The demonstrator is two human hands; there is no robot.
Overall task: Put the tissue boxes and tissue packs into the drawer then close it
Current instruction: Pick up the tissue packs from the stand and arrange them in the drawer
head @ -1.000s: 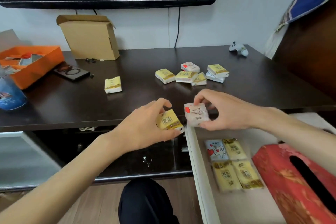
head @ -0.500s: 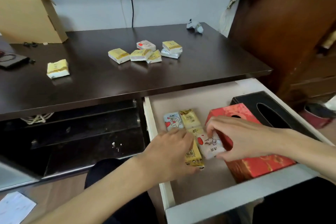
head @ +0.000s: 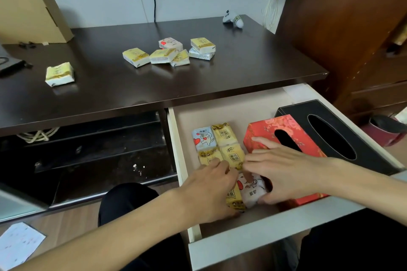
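The white drawer (head: pixel 259 242) stands pulled out below the dark desk. Inside lie a red tissue box (head: pixel 264 132), a black tissue box (head: pixel 352 130) and several small tissue packs (head: pixel 220 145) in rows. My left hand (head: pixel 209 191) presses a yellow pack (head: pixel 234 199) onto the drawer floor near the front. Beside it, my right hand (head: pixel 284 171) holds a white pack with a red mark (head: pixel 251 189). On the desk top (head: pixel 242 77) lie a cluster of several packs (head: pixel 169 54) and one lone yellow pack (head: pixel 59 73).
A cardboard box (head: pixel 28 11) stands at the desk's back left, a small white figurine (head: pixel 232 20) at the back right. A wooden cabinet (head: pixel 352 35) rises right of the drawer. Open dark shelves (head: pixel 99 149) lie left of it. A paper sheet (head: pixel 17 244) lies on the floor.
Both hands carried one pack each from the desk edge down into the drawer and set them at the near end of the rows. My view swung right and down.
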